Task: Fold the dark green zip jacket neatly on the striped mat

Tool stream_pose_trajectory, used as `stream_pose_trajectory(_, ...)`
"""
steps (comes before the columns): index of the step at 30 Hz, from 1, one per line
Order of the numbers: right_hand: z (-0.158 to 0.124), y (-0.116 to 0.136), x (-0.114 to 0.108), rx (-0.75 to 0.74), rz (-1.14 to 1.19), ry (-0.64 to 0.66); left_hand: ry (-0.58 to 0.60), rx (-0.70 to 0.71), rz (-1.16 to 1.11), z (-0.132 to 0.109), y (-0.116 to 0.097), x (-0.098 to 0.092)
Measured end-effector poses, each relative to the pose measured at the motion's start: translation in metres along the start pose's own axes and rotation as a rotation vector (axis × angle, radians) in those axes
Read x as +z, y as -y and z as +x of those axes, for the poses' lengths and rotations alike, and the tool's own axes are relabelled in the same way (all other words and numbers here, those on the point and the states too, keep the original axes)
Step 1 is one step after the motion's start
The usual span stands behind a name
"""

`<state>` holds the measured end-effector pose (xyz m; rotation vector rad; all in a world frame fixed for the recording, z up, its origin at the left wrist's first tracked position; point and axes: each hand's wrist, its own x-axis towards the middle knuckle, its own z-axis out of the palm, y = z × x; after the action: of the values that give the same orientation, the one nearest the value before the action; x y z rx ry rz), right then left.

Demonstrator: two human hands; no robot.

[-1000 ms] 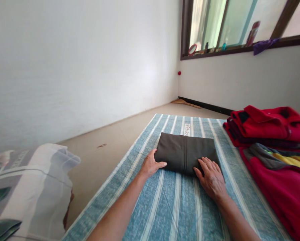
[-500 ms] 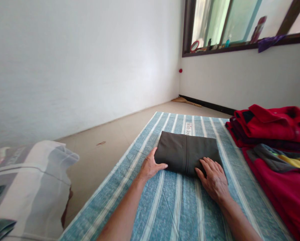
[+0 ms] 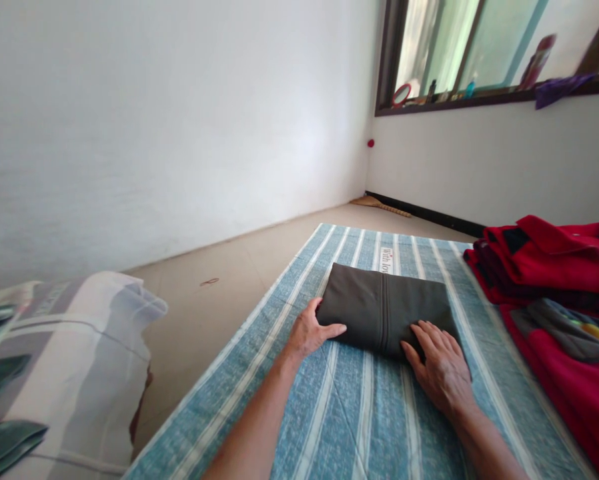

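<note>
A folded dark grey jacket [image 3: 359, 303], with a zip running down its middle, lies flat on a blue and white striped cloth [image 3: 299, 393]. At its near left corner is my left hand [image 3: 309, 330], with the thumb stretched along the front edge and the other fingers against the left side. My right hand [image 3: 442, 363] rests palm down on the near right part of the jacket, fingers extended. Both hands are open and touch the fabric.
Folded red clothes [image 3: 569, 260] are stacked at the right, with a grey and yellow garment [image 3: 569, 327] nearer. On the left stands a bundle in whitish translucent wrapping [image 3: 99, 360], beside green cloth pieces [image 3: 9, 443]. A broom [image 3: 379, 203] lies by the far wall.
The whole view has shifted slightly, so things appear a little further right. Both hands keep their places on the jacket, which looks unchanged.
</note>
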<state>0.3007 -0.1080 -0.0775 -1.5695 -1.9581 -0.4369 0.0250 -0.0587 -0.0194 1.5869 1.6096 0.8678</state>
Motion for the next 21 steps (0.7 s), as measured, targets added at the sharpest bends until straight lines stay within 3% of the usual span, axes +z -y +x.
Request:
stream_pose_trajectory(4, -0.001, 0.0, 0.002, -0.002, -0.006, -0.012, -0.104, 0.019, 0.081, -0.001, -0.002, 0.007)
stream_pose_trajectory(14, 0.006, 0.004, -0.001, 0.021, 0.013, -0.019, 0.01, 0.082, -0.256, 0.011, 0.012, -0.003)
stream_pose_trajectory(17, 0.007, 0.001, -0.002, 0.062, 0.026, -0.05, -0.06, 0.077, -0.243, 0.013, 0.012, -0.003)
stream_pose_trajectory(21, 0.008, -0.013, -0.003, 0.235, 0.006, -0.088, -0.158, 0.079, -0.188, 0.015, 0.013, -0.002)
